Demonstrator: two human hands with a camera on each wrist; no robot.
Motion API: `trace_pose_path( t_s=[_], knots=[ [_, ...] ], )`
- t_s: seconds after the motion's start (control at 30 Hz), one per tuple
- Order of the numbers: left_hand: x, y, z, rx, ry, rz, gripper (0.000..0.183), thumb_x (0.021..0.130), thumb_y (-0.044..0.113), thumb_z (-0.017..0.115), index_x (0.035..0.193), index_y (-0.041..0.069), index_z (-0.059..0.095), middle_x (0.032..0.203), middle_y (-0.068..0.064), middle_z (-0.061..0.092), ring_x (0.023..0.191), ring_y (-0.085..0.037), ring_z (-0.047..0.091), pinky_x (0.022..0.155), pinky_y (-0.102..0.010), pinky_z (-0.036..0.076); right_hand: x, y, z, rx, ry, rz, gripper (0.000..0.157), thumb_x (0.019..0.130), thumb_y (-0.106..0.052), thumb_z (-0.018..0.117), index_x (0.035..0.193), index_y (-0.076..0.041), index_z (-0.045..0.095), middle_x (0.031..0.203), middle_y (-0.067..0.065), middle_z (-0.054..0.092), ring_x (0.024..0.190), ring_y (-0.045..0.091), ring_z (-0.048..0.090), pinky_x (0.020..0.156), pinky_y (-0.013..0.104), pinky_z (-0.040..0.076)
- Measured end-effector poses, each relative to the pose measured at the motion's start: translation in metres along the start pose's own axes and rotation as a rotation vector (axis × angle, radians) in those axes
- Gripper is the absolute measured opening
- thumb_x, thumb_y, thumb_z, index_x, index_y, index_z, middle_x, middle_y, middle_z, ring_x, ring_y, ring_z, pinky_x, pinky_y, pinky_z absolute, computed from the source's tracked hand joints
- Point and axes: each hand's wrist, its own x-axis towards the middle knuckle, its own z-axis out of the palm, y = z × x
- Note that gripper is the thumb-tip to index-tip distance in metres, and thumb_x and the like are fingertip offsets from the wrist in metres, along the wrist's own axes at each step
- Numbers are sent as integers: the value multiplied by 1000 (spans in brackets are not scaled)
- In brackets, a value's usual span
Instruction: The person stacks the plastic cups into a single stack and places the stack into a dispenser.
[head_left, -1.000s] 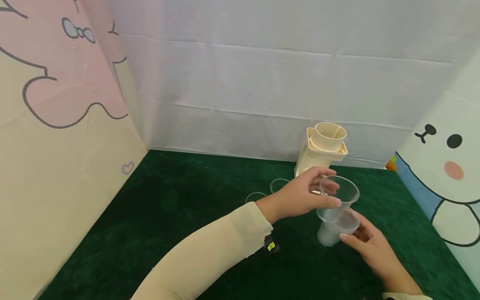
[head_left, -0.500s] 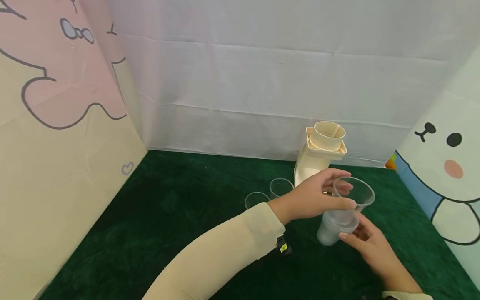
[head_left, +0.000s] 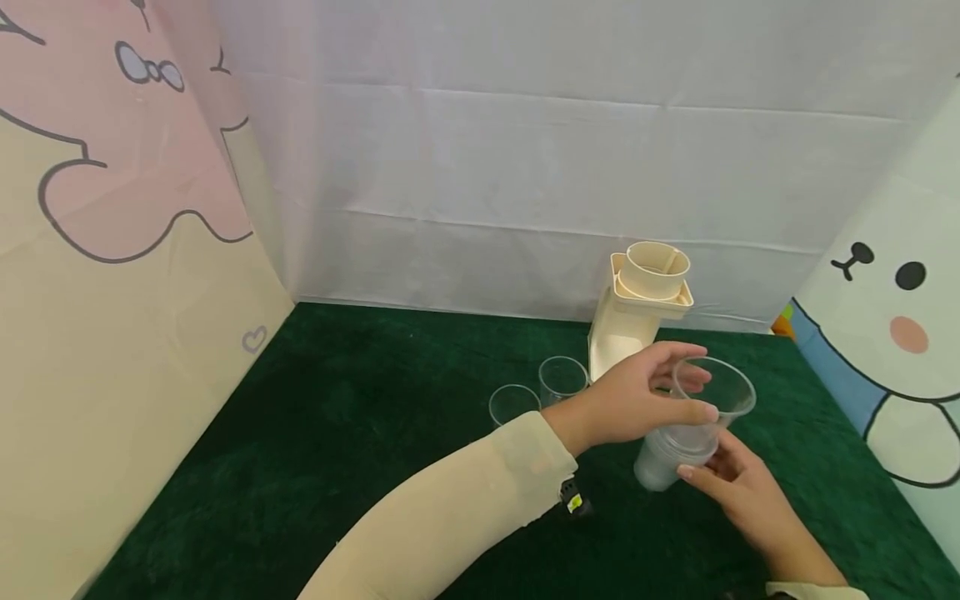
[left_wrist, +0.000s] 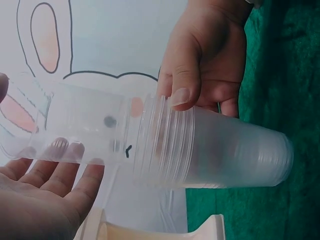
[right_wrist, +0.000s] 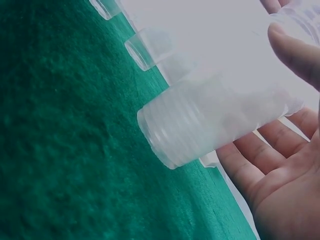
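My left hand [head_left: 637, 404] grips a clear plastic cup [head_left: 731, 387] between thumb and fingers, mouth upward. Directly below it, a nested stack of clear plastic cups [head_left: 663, 462] is held by my right hand [head_left: 750, 496], thumb near the rims and fingers round the far side. In the left wrist view, the single cup [left_wrist: 85, 115] lines up with the stack [left_wrist: 240, 147], its base at the stack's mouth; how deep it sits is hard to tell. From the right wrist, the stack's ribbed bottom [right_wrist: 172, 125] hangs over the green cloth, tilted.
Two clear cups [head_left: 564, 379] stand on the green cloth [head_left: 337, 450], left of a cream plastic stand [head_left: 622, 329] with a round holder on top. A white sheet [head_left: 480, 183] hangs behind, and cartoon-printed sheets flank both sides.
My left hand has moved right with its cup, from above the stack's left side to over its mouth, now slightly lower. The right hand and stack stay nearly still.
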Motion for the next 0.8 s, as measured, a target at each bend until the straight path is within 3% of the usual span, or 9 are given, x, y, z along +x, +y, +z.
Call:
trace_pose_path(
  t_s=[0.33, 0.8],
  knots=[
    [1, -7, 5, -11, 31, 14, 57, 89, 20, 65, 139, 26, 38, 124, 13, 54, 114, 1, 49, 91, -19, 42, -1, 1, -1, -4, 5, -8, 59, 94, -16, 58, 145, -9, 28, 122, -9, 50, 103, 1, 55, 77, 24, 51],
    [-2, -19, 5, -4, 46, -16, 57, 89, 21, 66, 139, 26, 38, 123, 14, 54, 114, 0, 49, 90, -20, 43, 0, 2, -1, -34, 1, -18, 60, 95, -17, 56, 147, -13, 26, 123, -3, 51, 102, 4, 56, 75, 26, 52]
  ],
)
